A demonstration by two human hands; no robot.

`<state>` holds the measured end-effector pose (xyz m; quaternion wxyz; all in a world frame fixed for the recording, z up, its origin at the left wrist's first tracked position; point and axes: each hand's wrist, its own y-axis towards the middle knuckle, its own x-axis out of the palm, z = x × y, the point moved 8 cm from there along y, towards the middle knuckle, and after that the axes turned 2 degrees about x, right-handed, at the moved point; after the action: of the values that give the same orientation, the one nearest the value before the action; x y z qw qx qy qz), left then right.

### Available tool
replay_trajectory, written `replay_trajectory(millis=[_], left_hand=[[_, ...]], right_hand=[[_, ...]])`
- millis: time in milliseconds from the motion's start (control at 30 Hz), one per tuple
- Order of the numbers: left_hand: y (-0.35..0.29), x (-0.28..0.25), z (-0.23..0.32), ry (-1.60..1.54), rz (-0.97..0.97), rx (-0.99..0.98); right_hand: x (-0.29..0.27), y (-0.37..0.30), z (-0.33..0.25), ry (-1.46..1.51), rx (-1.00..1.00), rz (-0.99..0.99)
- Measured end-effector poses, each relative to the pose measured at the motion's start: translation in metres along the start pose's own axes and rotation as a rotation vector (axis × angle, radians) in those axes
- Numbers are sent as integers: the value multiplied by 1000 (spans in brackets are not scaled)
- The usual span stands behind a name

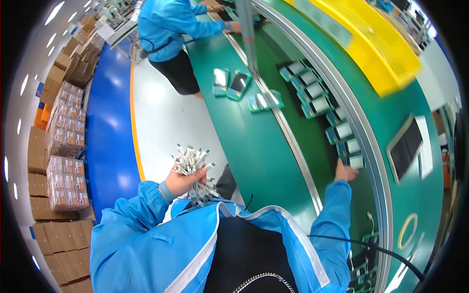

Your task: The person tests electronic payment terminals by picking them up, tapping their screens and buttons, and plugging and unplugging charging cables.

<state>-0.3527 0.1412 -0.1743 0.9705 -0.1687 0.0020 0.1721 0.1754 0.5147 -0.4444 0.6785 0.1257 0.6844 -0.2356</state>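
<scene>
Head view: devices (220, 82) lie on green bench (259, 156) beside white floor (166, 117).

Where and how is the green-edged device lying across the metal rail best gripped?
Probably from above, pinching the green-edged device by its two long edges: it lies flat, glossy face up, with both edges exposed. The right hand suits better; the left hand is full of cables.

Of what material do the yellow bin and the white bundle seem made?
Yellow bin: probably smooth plastic, judging by its even, bright colour. White bundle in the left hand: likely matte plastic from its pale, dull look, perhaps metal where greyish.
</scene>
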Motion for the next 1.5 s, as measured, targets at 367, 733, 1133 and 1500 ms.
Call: replay_trajectory(millis=[367,733,1133,1500], left_hand=[[159,-103,59,279,-377,177],[200,58,56,-309,-651,52],[125,182,51,158,-992,68],[119,277,-59,-134,-667,-60]], right_hand=[[-5,-73,33,915,247,491],[-169,-357,-163,1135,-254,157],[-220,-402,-69,920,-198,265],[-147,-309,101,1189,-163,-163]])
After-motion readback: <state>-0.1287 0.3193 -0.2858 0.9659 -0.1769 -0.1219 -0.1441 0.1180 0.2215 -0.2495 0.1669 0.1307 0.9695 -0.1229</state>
